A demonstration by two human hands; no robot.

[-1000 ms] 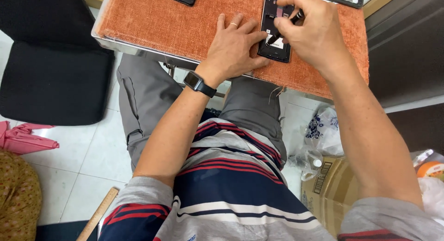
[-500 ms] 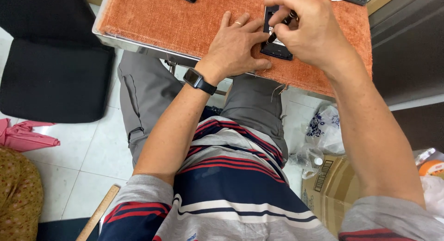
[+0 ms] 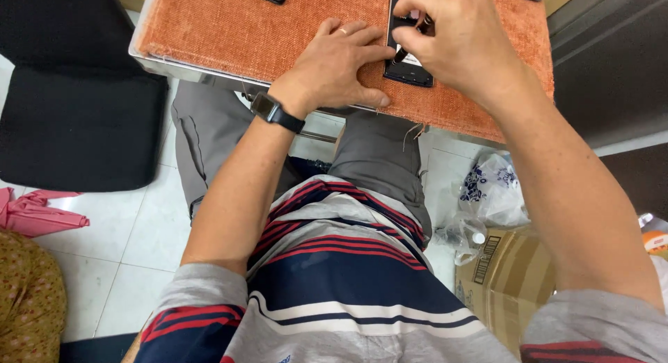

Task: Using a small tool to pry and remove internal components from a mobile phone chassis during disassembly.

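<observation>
Phone (image 3: 410, 69) flat on orange surface (image 3: 229, 36) | my left hand (image 3: 341, 67) lies flat, steadying it | right hand (image 3: 456, 39) pinches thin tool (image 3: 412, 41) | I judge phone rigid, light, fragile; hold by edges.

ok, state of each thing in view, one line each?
left hand: flat on the mat, fingers against the phone
right hand: closed on a thin dark tool
tool: tip down on the phone
phone: lying flat on the orange mat
cardboard box: on the floor, flaps open
</observation>
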